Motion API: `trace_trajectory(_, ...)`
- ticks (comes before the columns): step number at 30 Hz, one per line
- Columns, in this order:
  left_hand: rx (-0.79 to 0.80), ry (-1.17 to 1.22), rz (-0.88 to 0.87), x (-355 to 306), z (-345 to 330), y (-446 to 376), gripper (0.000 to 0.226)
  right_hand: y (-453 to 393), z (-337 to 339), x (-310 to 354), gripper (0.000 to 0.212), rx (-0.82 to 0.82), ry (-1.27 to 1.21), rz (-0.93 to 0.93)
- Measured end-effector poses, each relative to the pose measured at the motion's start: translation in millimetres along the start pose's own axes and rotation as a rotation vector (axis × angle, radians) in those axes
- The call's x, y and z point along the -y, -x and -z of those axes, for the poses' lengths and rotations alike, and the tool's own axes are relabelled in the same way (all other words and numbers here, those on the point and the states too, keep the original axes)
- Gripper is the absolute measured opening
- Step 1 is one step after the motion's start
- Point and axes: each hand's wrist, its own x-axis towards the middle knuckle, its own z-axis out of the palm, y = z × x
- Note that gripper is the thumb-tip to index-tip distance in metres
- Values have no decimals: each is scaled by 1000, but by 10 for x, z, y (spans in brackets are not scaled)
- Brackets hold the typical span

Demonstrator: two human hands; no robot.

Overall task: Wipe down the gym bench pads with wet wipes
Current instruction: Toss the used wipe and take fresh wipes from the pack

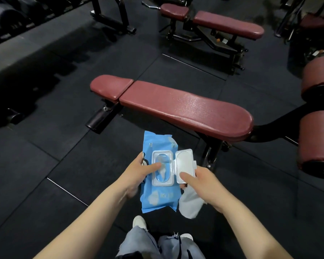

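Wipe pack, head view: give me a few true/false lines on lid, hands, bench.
1. The pack's lid is open. True.
2. The left hand holds the pack. True.
3. The pack lies on the bench. False: it is held in the air, nearer the camera than the bench.
4. The right hand is empty. False: it holds a used-looking wipe.
5. The bench pads are blue. False: dark red.
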Motion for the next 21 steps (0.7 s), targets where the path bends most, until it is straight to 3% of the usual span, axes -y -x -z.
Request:
trace_trajectory(3,-12,-147,-51,-20,8,-18,43,12,-59,-1,15,-9,2,25)
trace_trajectory(8,-267,-414,-111,31,-94,-41,45,40,-81,1,20,18,-29,66)
trace_trajectory(14,33,-83,17,4,-52,35,43,72,25,-45,25,-51,-126,-40)
trace_trajectory(17,10,39,112,-14,-38,49,40,95,12,-56,22,-32,-125,-24)
trace_trajectory(21,42,-38,83,-9,-66,58,41,123,-41,-36,22,-11,-158,14)
